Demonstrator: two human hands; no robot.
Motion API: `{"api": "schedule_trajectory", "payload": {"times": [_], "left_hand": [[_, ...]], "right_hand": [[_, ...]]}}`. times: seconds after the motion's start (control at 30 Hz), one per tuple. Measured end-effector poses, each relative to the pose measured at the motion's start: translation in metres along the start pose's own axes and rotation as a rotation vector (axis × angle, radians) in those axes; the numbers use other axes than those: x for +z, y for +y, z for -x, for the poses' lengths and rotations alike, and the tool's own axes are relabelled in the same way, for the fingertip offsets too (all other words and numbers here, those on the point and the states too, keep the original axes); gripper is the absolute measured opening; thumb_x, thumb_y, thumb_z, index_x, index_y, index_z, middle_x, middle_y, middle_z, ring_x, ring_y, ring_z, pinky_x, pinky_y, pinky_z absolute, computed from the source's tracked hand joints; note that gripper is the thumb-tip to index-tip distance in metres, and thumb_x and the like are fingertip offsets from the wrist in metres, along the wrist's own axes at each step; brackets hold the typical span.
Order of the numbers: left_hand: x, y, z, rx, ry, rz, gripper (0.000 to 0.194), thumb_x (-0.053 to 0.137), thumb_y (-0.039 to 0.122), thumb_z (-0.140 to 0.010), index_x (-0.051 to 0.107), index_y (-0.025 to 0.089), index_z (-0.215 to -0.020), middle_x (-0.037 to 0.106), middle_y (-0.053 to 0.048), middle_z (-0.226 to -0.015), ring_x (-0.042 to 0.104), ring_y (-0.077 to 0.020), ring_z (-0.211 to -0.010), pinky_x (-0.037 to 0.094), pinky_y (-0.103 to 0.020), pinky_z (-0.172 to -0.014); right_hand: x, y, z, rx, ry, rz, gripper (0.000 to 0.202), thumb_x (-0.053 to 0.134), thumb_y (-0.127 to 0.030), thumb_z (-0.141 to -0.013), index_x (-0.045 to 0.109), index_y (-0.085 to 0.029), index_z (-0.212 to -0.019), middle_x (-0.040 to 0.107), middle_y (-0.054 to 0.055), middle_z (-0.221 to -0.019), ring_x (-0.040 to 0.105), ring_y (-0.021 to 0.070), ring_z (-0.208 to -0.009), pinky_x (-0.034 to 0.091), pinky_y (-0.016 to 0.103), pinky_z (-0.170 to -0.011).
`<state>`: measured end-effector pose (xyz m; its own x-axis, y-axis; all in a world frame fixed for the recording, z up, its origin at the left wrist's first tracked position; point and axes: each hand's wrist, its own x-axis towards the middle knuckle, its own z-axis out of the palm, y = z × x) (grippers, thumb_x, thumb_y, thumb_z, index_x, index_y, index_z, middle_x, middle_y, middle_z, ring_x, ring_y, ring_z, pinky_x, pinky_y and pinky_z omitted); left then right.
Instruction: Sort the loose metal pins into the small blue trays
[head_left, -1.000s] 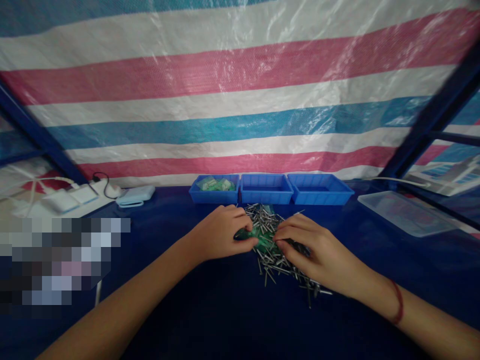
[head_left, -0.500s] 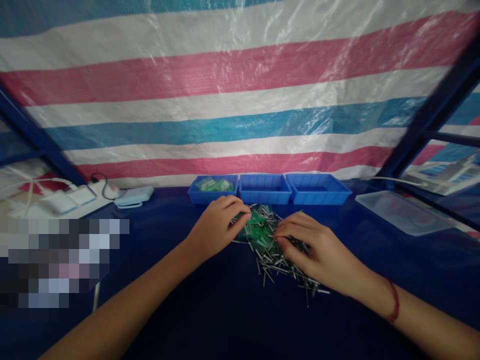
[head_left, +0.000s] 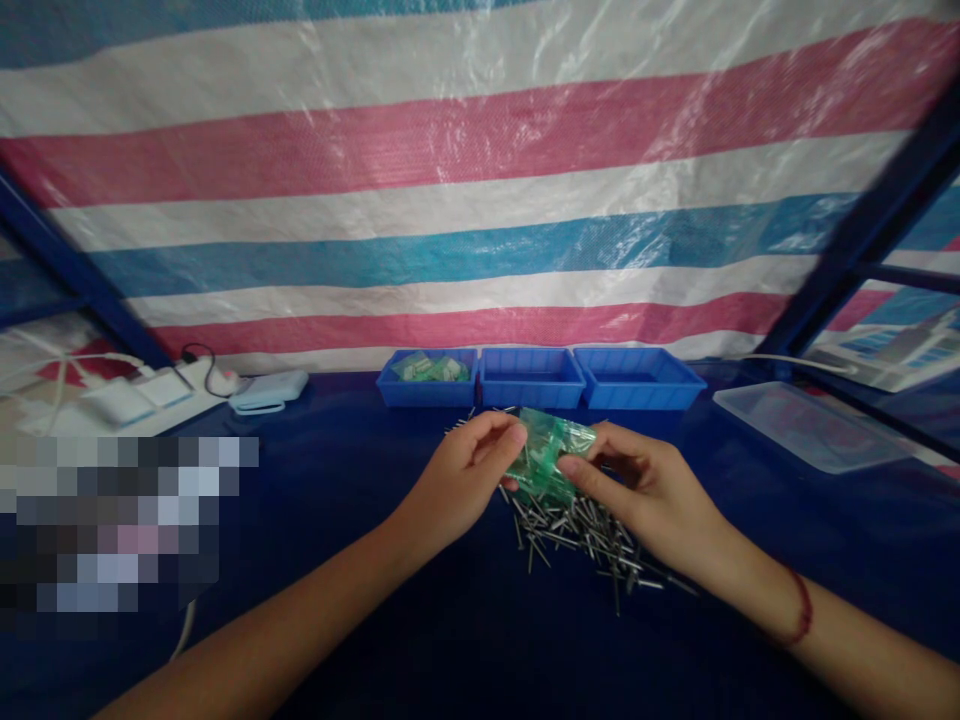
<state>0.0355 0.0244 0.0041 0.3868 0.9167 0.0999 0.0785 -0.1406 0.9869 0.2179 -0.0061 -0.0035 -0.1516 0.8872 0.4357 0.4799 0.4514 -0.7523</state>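
Observation:
A small green-and-clear plastic bag (head_left: 551, 455) is pinched at both sides above a pile of metal nails (head_left: 570, 525). My left hand (head_left: 474, 465) grips its left edge between thumb and fingers. On the other side my right hand (head_left: 645, 478) holds the bag, thumb in front. What the bag contains is hard to make out. Nails lie loose on the dark blue tabletop (head_left: 420, 620), under and around the bag.
Behind the pile stand a left blue bin (head_left: 386, 388) with green-and-white packets (head_left: 431, 368), a middle blue bin (head_left: 531, 393) and a right blue bin (head_left: 641, 395). A clear plastic lid (head_left: 810, 425) lies right; a power strip (head_left: 169, 395) and pale blue case (head_left: 268, 392) left.
Both hands have taken hold of the green plastic bag and lifted it off the nail pile. My left hand moved right and slightly towards me; the bag is now stretched between the hands.

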Motion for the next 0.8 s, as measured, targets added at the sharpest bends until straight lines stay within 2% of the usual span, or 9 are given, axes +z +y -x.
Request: {"api": "schedule_trajectory", "payload": {"times": [0.07,0.13,0.27,0.33,0.4,0.5,0.6,0.7,0.8], "left_hand": [[0.0,0.001,0.0,-0.085,0.0,0.088,0.037,0.045,0.049,-0.087,0.058,0.015,-0.093,0.061,-0.006,-0.087,0.058,-0.0134,-0.07,0.049,-0.024,-0.057],[0.0,0.002,-0.001,-0.208,-0.027,0.184,0.049,0.037,0.057,-0.088,0.058,0.014,-0.091,0.061,-0.008,-0.085,0.057,-0.012,-0.062,0.045,-0.023,-0.05],[0.002,0.004,0.003,-0.31,-0.246,0.347,0.066,0.03,0.07,-0.082,0.062,0.012,-0.085,0.062,-0.007,-0.073,0.055,-0.011,-0.055,0.041,-0.022,-0.046],[0.004,0.004,0.006,-0.275,-0.302,0.366,0.056,0.044,0.066,-0.08,0.063,0.013,-0.087,0.062,-0.006,-0.072,0.057,-0.0113,-0.058,0.043,-0.022,-0.05],[0.006,0.003,0.008,-0.246,-0.269,0.346,0.041,0.062,0.052,-0.077,0.063,0.014,-0.09,0.063,-0.005,-0.074,0.058,-0.0107,-0.062,0.045,-0.022,-0.055],[0.005,0.0,0.006,-0.211,-0.165,0.3,0.028,0.066,0.037,-0.078,0.062,0.014,-0.094,0.063,-0.004,-0.08,0.059,-0.01,-0.065,0.047,-0.023,-0.061],[0.002,-0.001,0.003,-0.118,-0.094,0.156,0.023,0.058,0.034,-0.084,0.062,0.013,-0.09,0.063,-0.004,-0.079,0.059,-0.012,-0.066,0.048,-0.026,-0.062],[-0.002,0.0,0.004,0.108,-0.072,-0.172,0.018,0.055,0.031,-0.086,0.063,0.014,-0.088,0.065,-0.004,-0.08,0.06,-0.0158,-0.073,0.049,-0.03,-0.068],[-0.003,0.003,0.009,0.397,-0.096,-0.502,0.016,0.053,0.021,-0.088,0.065,0.02,-0.098,0.064,-0.004,-0.092,0.059,-0.0169,-0.086,0.047,-0.034,-0.081]], "right_hand": [[-0.004,0.0,0.002,-0.1,0.043,0.053,0.016,0.058,-0.031,-0.084,0.057,-0.019,-0.073,0.059,0.0,-0.066,0.055,0.013,-0.06,0.045,0.026,-0.056],[-0.011,-0.002,0.003,-0.292,0.08,0.165,0.004,0.058,-0.022,-0.084,0.061,-0.021,-0.085,0.064,0.002,-0.077,0.059,0.0153,-0.07,0.047,0.029,-0.064],[-0.023,-0.006,0.004,-0.628,0.082,0.378,0.026,0.056,-0.01,-0.081,0.062,-0.023,-0.103,0.066,0.006,-0.091,0.06,0.0196,-0.086,0.048,0.035,-0.074],[-0.025,-0.007,0.003,-0.682,0.069,0.446,0.028,0.057,-0.011,-0.081,0.063,-0.023,-0.105,0.064,0.007,-0.094,0.058,0.0206,-0.091,0.047,0.037,-0.077],[-0.024,-0.008,0.001,-0.681,0.059,0.479,0.027,0.057,-0.013,-0.081,0.065,-0.025,-0.104,0.062,0.007,-0.1,0.057,0.0214,-0.095,0.047,0.038,-0.08],[-0.018,-0.007,-0.001,-0.549,0.065,0.41,0.024,0.055,-0.016,-0.083,0.064,-0.025,-0.104,0.06,0.007,-0.103,0.058,0.0208,-0.094,0.048,0.037,-0.078],[-0.011,-0.006,0.001,-0.201,0.078,0.171,0.023,0.05,-0.027,-0.088,0.057,-0.021,-0.11,0.061,0.002,-0.075,0.059,0.0148,-0.066,0.048,0.028,-0.059],[-0.005,-0.006,0.002,0.11,-0.031,-0.167,0.035,0.04,-0.042,-0.092,0.048,-0.019,-0.116,0.054,-0.005,-0.054,0.048,0.0102,-0.042,0.039,0.022,-0.04],[-0.001,-0.009,0.002,0.252,-0.174,-0.477,0.043,0.033,-0.05,-0.092,0.049,-0.016,-0.112,0.058,-0.002,-0.057,0.05,0.0098,-0.041,0.041,0.023,-0.04]]}}
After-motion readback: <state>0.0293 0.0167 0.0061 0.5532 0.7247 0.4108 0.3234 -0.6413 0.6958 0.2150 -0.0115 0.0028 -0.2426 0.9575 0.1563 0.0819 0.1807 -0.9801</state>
